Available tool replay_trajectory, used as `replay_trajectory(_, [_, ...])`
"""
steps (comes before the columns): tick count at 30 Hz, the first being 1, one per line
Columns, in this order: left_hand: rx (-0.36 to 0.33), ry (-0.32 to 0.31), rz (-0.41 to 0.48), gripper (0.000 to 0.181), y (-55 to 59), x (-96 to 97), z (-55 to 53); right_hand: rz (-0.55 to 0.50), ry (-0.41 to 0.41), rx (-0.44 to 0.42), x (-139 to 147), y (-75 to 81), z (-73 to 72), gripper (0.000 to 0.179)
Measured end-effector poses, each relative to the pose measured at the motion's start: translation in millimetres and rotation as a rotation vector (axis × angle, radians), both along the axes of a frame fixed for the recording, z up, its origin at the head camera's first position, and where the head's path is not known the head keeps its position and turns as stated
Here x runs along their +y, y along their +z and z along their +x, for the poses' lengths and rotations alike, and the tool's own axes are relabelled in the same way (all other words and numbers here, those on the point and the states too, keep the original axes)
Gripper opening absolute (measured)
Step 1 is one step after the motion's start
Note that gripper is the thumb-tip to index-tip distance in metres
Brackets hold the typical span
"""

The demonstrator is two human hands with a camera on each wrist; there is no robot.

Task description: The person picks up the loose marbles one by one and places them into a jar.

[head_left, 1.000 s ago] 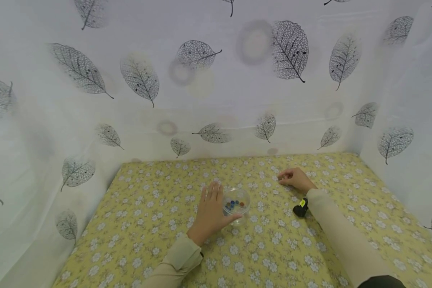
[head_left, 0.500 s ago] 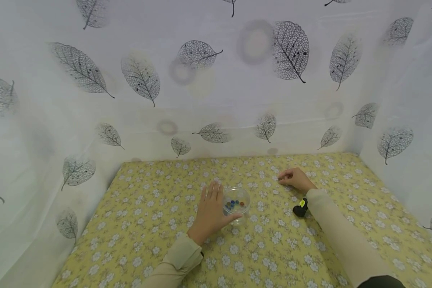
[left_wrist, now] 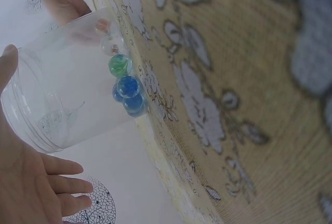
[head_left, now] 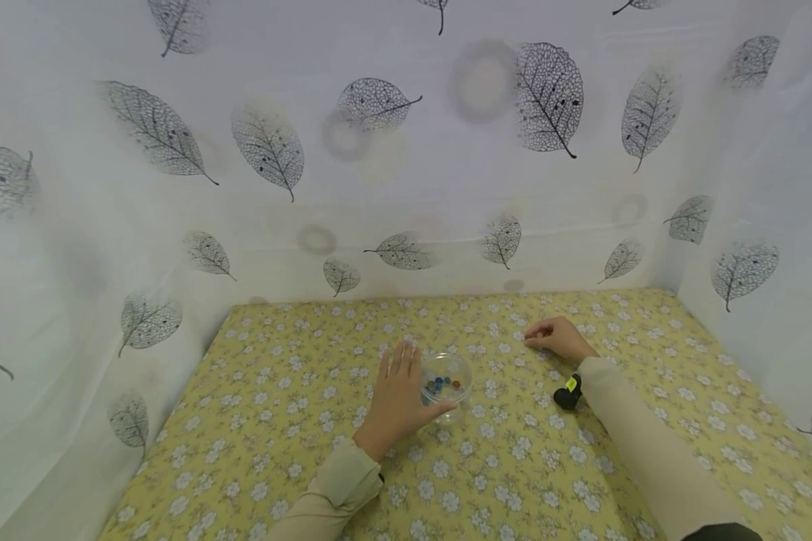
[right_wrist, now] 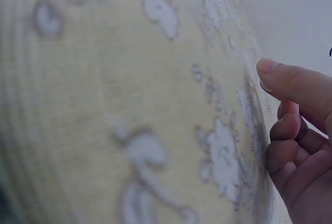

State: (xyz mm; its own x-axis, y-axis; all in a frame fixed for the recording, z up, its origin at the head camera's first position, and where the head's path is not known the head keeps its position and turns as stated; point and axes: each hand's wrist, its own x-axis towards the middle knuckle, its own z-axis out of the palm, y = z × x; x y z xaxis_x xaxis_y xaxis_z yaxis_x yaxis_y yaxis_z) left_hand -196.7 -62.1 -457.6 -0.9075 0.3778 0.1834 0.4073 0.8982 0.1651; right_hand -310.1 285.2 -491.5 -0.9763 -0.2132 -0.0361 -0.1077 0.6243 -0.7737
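A clear round jar [head_left: 466, 373] stands upright in the middle of the table, with several marbles [head_left: 438, 387] on its bottom. In the left wrist view, the marbles include a green one [left_wrist: 120, 65], blue ones [left_wrist: 128, 87] and an orange one [left_wrist: 102, 26]. My left hand [head_left: 394, 409] is at the jar's left side, fingers straight, the thumb reaching across the near side by the rim. Farther right, my right hand [head_left: 560, 338] rests low at the cloth. Its fingers are loosely curled in the right wrist view, and nothing shows between them.
A yellow floral cloth [head_left: 298, 451] covers the table. White curtains [head_left: 413, 180] with dark leaf prints hang behind it and on both sides. A black device with a yellow label [head_left: 568, 392] sits at my right wrist.
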Motion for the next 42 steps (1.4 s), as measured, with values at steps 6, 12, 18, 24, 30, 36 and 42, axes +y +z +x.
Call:
replay_trajectory(6, [0.005, -0.007, 0.006, 0.107, 0.3, -0.2, 1.1, 0.033, -0.056, -0.002, 1, 10.6, 3.7, 0.025])
replay_trajectory(12, [0.0, -0.001, 0.004, 0.107, 0.4, 0.0, 0.8, 0.016, -0.068, 0.044, -4, 29.1, 8.9, 0.032])
replay_trajectory(18, [0.016, 0.004, -0.03, 0.107, -1.0, -0.2, 0.1, -0.004, -0.057, 0.088, -17, 50.2, 16.9, 0.035])
replay_trajectory(24, [0.027, 0.003, -0.036, 0.107, -0.8, -0.5, 0.3, -0.003, -0.045, 0.126, -34, 72.2, 29.9, 0.032])
replay_trajectory(30, [0.038, 0.0, -0.028, 0.107, -1.3, -0.9, -0.2, -0.027, -0.019, 0.169, -48, 87.9, 41.7, 0.034])
replay_trajectory(36, [0.042, -0.01, -0.009, 0.107, -2.5, -1.1, 0.3, -0.048, 0.0, 0.173, -59, 96.1, 49.2, 0.032])
replay_trajectory(42, [0.032, -0.012, 0.003, 0.106, -2.1, -1.1, -0.3, -0.067, 0.025, 0.179, -69, 99.5, 53.4, 0.032])
